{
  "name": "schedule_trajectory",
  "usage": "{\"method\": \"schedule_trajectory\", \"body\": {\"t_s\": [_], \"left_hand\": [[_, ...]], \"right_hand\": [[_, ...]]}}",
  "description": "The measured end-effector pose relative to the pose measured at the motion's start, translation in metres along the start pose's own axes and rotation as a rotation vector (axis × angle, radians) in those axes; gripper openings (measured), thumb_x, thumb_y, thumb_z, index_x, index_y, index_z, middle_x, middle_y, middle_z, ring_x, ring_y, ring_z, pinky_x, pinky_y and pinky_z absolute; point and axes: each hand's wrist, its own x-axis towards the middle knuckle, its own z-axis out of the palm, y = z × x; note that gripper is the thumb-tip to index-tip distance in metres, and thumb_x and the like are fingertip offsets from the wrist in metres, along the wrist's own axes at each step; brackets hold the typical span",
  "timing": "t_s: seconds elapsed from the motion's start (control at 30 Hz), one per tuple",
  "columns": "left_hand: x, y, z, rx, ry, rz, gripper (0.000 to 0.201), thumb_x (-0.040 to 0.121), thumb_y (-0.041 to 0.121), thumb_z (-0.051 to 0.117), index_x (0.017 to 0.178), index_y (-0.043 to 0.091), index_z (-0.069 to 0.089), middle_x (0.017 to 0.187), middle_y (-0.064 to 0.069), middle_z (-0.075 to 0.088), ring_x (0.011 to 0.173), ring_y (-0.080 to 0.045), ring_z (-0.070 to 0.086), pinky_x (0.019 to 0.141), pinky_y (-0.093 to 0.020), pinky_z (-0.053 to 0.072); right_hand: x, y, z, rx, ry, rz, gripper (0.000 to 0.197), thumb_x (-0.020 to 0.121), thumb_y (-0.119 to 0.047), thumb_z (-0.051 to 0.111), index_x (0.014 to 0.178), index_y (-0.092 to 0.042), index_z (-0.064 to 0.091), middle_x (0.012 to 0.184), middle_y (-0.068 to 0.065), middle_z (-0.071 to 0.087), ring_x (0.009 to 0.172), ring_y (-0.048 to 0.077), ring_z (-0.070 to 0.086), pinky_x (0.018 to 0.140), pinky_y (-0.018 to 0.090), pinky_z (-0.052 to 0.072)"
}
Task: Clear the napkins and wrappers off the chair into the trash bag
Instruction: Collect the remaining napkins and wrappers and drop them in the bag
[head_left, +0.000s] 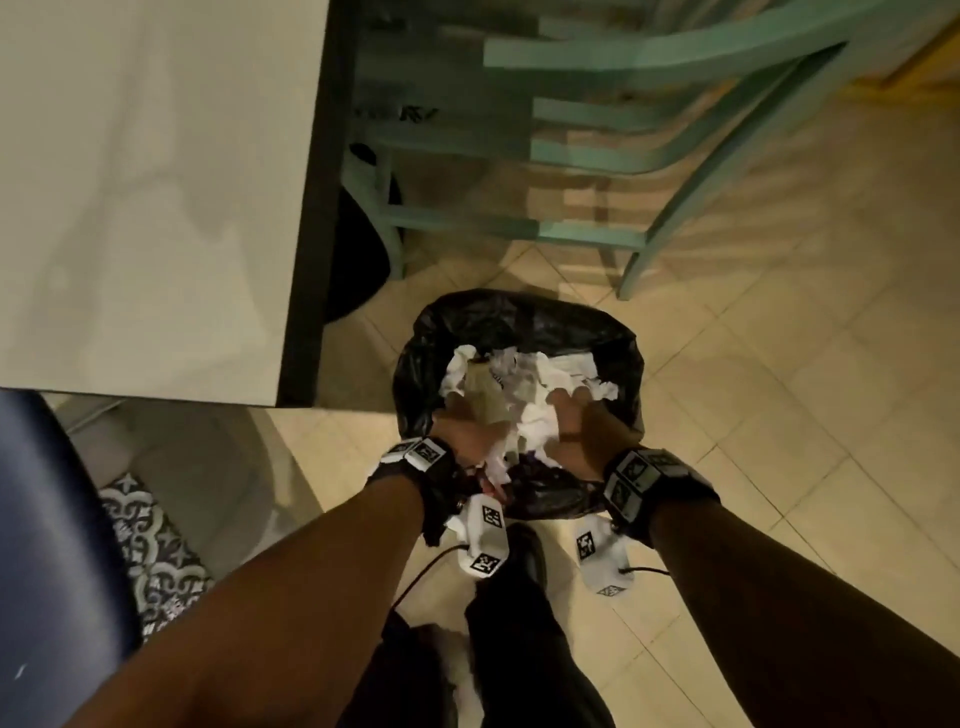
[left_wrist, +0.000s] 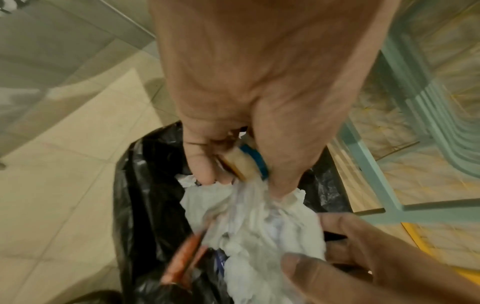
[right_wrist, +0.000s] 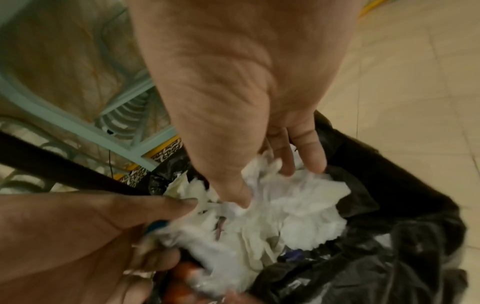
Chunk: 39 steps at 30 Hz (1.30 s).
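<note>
Head view: both hands' fingers clutching crumpled napkins (no clear axis) over upward-gaping trash bag.

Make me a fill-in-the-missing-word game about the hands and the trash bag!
1. The trash bag is the colour ____.
2. Both hands, the left hand and the right hand, are over the open ____.
3. The crumpled napkins between the hands are mostly the colour ____.
4. The chair behind the bag is painted ____.

Missing words: black; trash bag; white; green
</note>
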Motion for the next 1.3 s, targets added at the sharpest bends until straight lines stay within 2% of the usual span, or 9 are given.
{"method": "schedule_trajectory", "body": {"t_s": [0.1,0.23,0.4,0.5,0.6,0.73,0.93,1.07,1.3], "left_hand": [[0.017,0.000,-0.006,0.026,0.056,0.106,0.100,0.085,0.048,0.076,0.160,0.014,0.019,0.165,-0.012,0.028,0.149,-0.036,0.033,0.119,-0.046,0.036],[0.000,-0.007,-0.012,0.196,-0.076,0.262,0.078,0.093,0.044,0.068,0.156,0.014,0.032,0.157,-0.007,0.043,0.145,-0.030,0.042,0.119,-0.041,0.035],[-0.063,-0.030,-0.027,0.280,-0.089,0.184,0.063,0.095,0.052,0.061,0.144,0.014,0.049,0.144,-0.011,0.058,0.131,-0.031,0.055,0.105,-0.035,0.046],[-0.130,-0.043,-0.045,0.214,-0.056,0.254,0.048,0.099,0.040,0.061,0.134,0.010,0.054,0.126,-0.012,0.068,0.120,-0.027,0.061,0.089,-0.025,0.042],[-0.205,-0.065,-0.069,0.183,-0.004,0.355,0.037,0.097,0.036,0.064,0.125,0.012,0.060,0.110,-0.007,0.075,0.106,-0.023,0.069,0.083,-0.016,0.045],[-0.312,-0.093,-0.104,0.247,0.054,0.473,0.038,0.093,0.053,0.059,0.121,0.027,0.060,0.092,0.006,0.076,0.084,-0.014,0.066,0.088,-0.037,0.055],[-0.468,-0.143,-0.155,0.356,0.136,0.623,0.053,0.088,0.062,0.048,0.125,0.025,0.059,0.102,0.006,0.073,0.095,-0.017,0.067,0.091,-0.038,0.055],[-0.561,-0.172,-0.183,0.370,0.255,0.664,0.036,0.097,0.043,0.058,0.126,0.022,0.061,0.107,0.002,0.072,0.094,-0.017,0.066,0.089,-0.037,0.055],[-0.700,-0.261,-0.224,0.373,0.454,0.729,0.017,0.097,0.040,0.061,0.106,0.025,0.060,0.090,0.004,0.073,0.084,-0.016,0.068,0.076,-0.037,0.054]], "right_hand": [[0.017,0.001,0.007,0.095,0.045,-0.025,0.077,0.090,-0.033,0.071,0.154,-0.014,0.032,0.146,0.019,0.036,0.134,0.043,0.045,0.106,0.044,0.045],[0.007,0.000,0.007,0.079,0.031,0.018,0.076,0.091,-0.039,0.068,0.154,-0.013,0.035,0.148,0.019,0.045,0.136,0.040,0.045,0.109,0.045,0.043],[-0.039,-0.014,-0.003,0.104,-0.022,0.021,0.061,0.093,-0.036,0.067,0.145,-0.012,0.047,0.140,0.017,0.056,0.130,0.037,0.052,0.108,0.046,0.044],[-0.086,-0.037,-0.014,0.101,-0.005,-0.053,0.046,0.094,-0.040,0.059,0.128,-0.009,0.058,0.123,0.015,0.065,0.114,0.034,0.061,0.105,0.049,0.045],[-0.145,-0.072,-0.028,0.091,0.019,-0.070,0.041,0.097,-0.039,0.056,0.128,-0.012,0.058,0.120,0.013,0.066,0.110,0.032,0.062,0.094,0.038,0.048],[-0.249,-0.129,-0.045,0.101,0.094,-0.128,0.030,0.099,-0.035,0.054,0.122,-0.015,0.056,0.109,0.012,0.068,0.101,0.032,0.064,0.077,0.037,0.047],[-0.406,-0.227,-0.050,0.116,0.158,-0.192,0.028,0.095,-0.038,0.057,0.116,-0.020,0.062,0.108,0.007,0.073,0.105,0.029,0.066,0.090,0.040,0.054],[-0.489,-0.293,-0.043,0.073,0.233,-0.269,0.031,0.093,-0.043,0.056,0.117,-0.024,0.063,0.114,0.006,0.071,0.110,0.027,0.064,0.093,0.039,0.053],[-0.603,-0.414,-0.012,-0.062,0.313,-0.514,0.026,0.095,-0.034,0.058,0.115,-0.017,0.063,0.115,0.012,0.071,0.110,0.034,0.064,0.088,0.040,0.050]]}}
